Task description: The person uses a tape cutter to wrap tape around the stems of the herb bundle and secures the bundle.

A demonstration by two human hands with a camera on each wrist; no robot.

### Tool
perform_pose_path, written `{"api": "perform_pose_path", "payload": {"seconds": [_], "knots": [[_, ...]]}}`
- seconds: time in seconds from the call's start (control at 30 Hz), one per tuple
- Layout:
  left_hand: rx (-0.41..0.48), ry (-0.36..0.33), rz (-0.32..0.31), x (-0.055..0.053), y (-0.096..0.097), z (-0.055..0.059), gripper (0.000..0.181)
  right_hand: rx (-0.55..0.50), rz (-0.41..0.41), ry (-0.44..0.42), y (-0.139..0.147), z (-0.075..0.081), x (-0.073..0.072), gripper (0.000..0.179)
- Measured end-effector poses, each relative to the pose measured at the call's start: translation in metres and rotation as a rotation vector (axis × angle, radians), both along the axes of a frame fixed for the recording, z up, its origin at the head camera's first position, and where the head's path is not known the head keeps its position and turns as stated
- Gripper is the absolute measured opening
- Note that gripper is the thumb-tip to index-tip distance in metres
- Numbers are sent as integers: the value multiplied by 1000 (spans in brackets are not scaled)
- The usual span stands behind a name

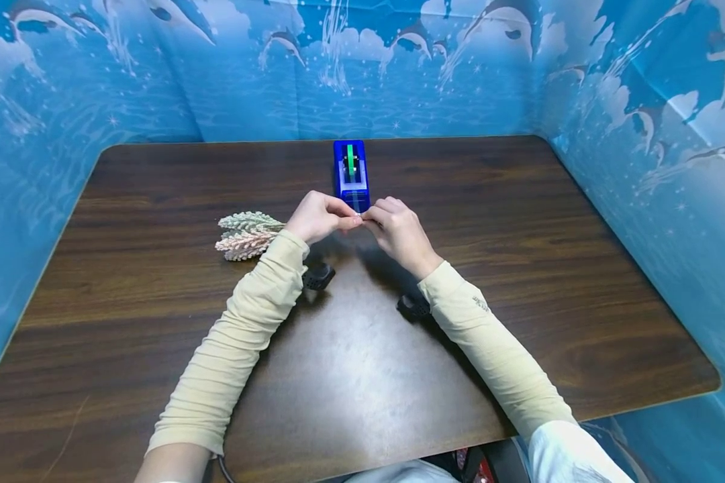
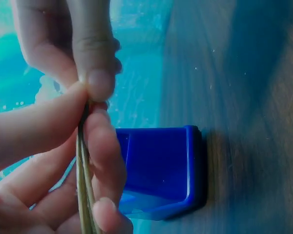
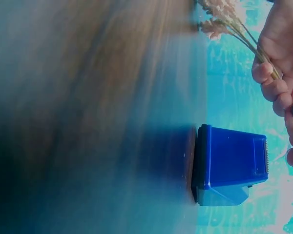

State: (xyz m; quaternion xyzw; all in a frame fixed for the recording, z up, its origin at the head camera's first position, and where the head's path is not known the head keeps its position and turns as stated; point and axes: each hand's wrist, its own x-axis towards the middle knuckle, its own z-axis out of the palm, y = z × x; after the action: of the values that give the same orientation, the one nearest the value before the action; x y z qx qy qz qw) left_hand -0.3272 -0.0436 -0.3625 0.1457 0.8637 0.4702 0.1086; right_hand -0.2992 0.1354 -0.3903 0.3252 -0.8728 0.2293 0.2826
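Observation:
A bunch of dried-looking flowers [image 1: 248,236], pale green and pink, points to the left, its heads beyond my left hand [image 1: 314,216]. That hand grips the thin stems [image 2: 84,180], with thumb and fingers curled round them. My right hand [image 1: 401,238] meets it fingertip to fingertip and pinches at the stem ends. A tiny whitish bit shows between the fingertips; what it is I cannot tell. Just behind both hands stands a blue tape dispenser [image 1: 352,194] with a green roll core [image 1: 351,159]. In the right wrist view its toothed cutting edge [image 3: 266,156] shows.
The dark wood table [image 1: 157,302] spreads around the hands. A blue dolphin-print curtain [image 1: 368,80] hangs behind it and at both sides. Black wrist cameras [image 1: 319,276] hang below the sleeves, and a cable runs near the left elbow.

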Motion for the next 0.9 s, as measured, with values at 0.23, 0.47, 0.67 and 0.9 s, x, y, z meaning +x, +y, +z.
{"api": "perform_pose_path", "payload": {"seconds": [0.23, 0.47, 0.67, 0.9], "knots": [[-8, 62, 32, 3, 5, 2, 18, -19, 5, -116, 5, 6, -1, 6], [-162, 309, 45, 10, 11, -7, 11, 45, 5, -694, 15, 19, -7, 30], [-197, 394, 68, 16, 12, -7, 9, 0, -81, -707, 12, 17, -7, 26], [-165, 412, 89, 15, 10, -5, 11, -82, -53, -389, 10, 10, -4, 15]]}}
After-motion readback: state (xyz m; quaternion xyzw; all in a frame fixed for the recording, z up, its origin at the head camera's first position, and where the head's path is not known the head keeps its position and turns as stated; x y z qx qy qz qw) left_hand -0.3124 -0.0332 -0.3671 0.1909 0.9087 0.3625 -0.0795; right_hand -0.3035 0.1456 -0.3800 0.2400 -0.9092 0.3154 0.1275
